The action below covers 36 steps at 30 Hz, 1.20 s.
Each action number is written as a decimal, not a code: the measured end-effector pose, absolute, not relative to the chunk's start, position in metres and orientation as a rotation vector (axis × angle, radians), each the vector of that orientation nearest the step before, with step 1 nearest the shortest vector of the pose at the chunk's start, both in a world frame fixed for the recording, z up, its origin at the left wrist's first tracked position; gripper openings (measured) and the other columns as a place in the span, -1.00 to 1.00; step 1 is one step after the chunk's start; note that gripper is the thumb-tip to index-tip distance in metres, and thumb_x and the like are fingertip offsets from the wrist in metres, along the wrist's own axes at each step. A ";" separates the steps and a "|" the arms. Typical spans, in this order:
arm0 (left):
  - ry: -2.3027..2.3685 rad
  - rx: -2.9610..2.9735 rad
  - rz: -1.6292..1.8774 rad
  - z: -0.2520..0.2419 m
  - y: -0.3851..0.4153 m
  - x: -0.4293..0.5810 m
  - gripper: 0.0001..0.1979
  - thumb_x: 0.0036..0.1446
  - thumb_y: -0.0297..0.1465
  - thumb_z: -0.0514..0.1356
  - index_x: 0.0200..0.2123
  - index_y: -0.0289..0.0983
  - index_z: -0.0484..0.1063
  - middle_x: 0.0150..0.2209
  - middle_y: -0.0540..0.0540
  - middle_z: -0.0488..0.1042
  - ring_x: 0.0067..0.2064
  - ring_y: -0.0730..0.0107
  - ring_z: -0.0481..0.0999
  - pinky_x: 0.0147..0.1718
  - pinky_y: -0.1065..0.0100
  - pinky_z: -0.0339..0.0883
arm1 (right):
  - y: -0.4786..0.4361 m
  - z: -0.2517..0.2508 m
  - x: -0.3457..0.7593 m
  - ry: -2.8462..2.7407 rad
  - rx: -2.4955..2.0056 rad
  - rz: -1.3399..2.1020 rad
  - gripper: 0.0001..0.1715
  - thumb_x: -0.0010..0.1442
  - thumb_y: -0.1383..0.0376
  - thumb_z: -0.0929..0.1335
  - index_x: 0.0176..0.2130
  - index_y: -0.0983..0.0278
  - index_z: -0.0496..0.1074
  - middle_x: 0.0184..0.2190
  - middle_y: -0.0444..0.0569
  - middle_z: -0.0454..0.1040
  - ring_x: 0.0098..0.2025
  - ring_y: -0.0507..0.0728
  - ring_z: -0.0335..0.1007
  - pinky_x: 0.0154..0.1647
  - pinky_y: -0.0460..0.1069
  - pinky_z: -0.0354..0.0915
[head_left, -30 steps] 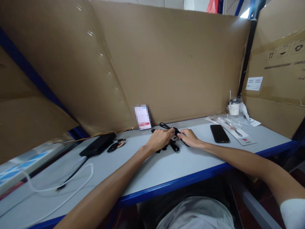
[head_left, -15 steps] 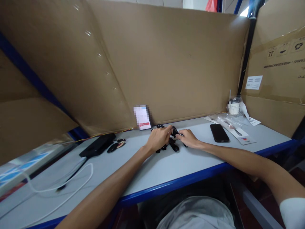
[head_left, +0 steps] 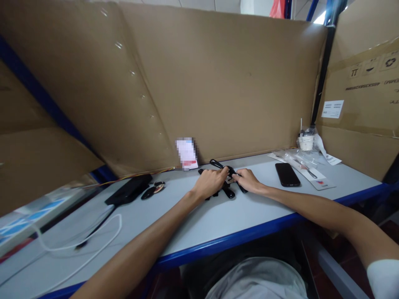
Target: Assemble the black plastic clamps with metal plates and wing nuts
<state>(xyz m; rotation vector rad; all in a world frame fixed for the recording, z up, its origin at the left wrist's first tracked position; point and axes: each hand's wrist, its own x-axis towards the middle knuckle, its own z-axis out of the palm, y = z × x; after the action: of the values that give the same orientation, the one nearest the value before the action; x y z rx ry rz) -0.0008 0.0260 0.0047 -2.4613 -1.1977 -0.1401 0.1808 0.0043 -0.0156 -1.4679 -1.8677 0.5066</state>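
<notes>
On the grey table lies a bunch of shiny black pieces with rounded, handle-like ends [head_left: 230,192]; their exact kind is not clear. My left hand [head_left: 209,183] is closed over the bunch, fingertips pinching a black piece with a long rounded handle [head_left: 216,164] that points away from me. From the other side, my right hand [head_left: 248,181] is closed on the same black piece or one touching it. A small silvery part shows between the fingertips. Both palms hide much of the bunch.
A lit phone [head_left: 187,153] leans against the cardboard panel [head_left: 224,83]. Leftward lie keys [head_left: 149,192], a black box [head_left: 129,190] and a white cable [head_left: 102,245]. To the right are a dark phone [head_left: 287,174], plastic packaging [head_left: 314,172] and a bagged cup [head_left: 306,142].
The fingers of both hands have shifted slightly on the black pieces. The long rounded handle now sticks out farther beyond my left hand, and the silvery part shows more.
</notes>
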 end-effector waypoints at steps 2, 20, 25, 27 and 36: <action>-1.189 -2.465 -0.140 0.005 0.025 0.000 -0.70 0.43 -0.32 -0.12 -0.01 -0.28 0.35 -0.23 -0.29 0.61 -0.27 0.12 0.62 -0.34 0.30 0.26 | 0.004 -0.014 0.181 -1.885 -1.490 0.496 -0.69 0.32 0.31 0.31 -0.39 0.33 0.55 -0.50 -0.05 0.54 -0.38 0.09 0.42 -0.40 -0.10 0.10; -1.234 -2.433 -0.131 0.009 0.025 -0.002 -0.76 0.37 -0.39 -0.05 -0.01 -0.25 0.35 -0.22 -0.25 0.62 -0.23 0.06 0.63 -0.33 0.28 0.27 | 0.003 -0.017 0.179 -1.835 -1.443 0.620 -0.68 0.33 0.31 0.29 -0.37 0.34 0.56 -0.47 -0.06 0.56 -0.37 0.08 0.45 -0.33 -0.10 0.17; -1.171 -2.460 -0.074 0.009 0.020 0.001 -0.74 0.30 -0.51 -0.01 -0.01 -0.27 0.36 -0.18 -0.27 0.61 -0.22 0.04 0.63 -0.32 0.25 0.30 | 0.004 -0.018 0.179 -1.822 -1.460 0.618 -0.69 0.33 0.32 0.30 -0.39 0.34 0.54 -0.48 -0.05 0.55 -0.40 0.07 0.44 -0.36 -0.10 0.16; -1.144 -2.456 -0.054 0.010 0.018 0.003 -0.73 0.30 -0.52 -0.01 0.01 -0.28 0.35 -0.16 -0.27 0.60 -0.19 0.04 0.63 -0.32 0.26 0.32 | 0.003 -0.016 0.179 -1.838 -1.466 0.601 -0.69 0.33 0.32 0.30 -0.39 0.33 0.55 -0.49 -0.05 0.55 -0.40 0.07 0.44 -0.37 -0.10 0.16; -1.093 -2.467 -0.049 0.013 0.014 0.006 -0.76 0.37 -0.47 -0.07 -0.02 -0.30 0.35 -0.15 -0.28 0.59 -0.21 0.10 0.62 -0.32 0.29 0.33 | 0.006 -0.018 0.179 -1.926 -1.503 0.495 -0.69 0.33 0.30 0.31 -0.40 0.33 0.54 -0.45 -0.01 0.57 -0.35 0.09 0.46 -0.38 -0.09 0.12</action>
<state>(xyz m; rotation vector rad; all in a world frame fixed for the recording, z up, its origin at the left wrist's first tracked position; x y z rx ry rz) 0.0058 0.0137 0.0133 -2.4665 -1.0926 -0.0487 0.1793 0.0058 -0.0177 -1.5035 -1.9265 0.4948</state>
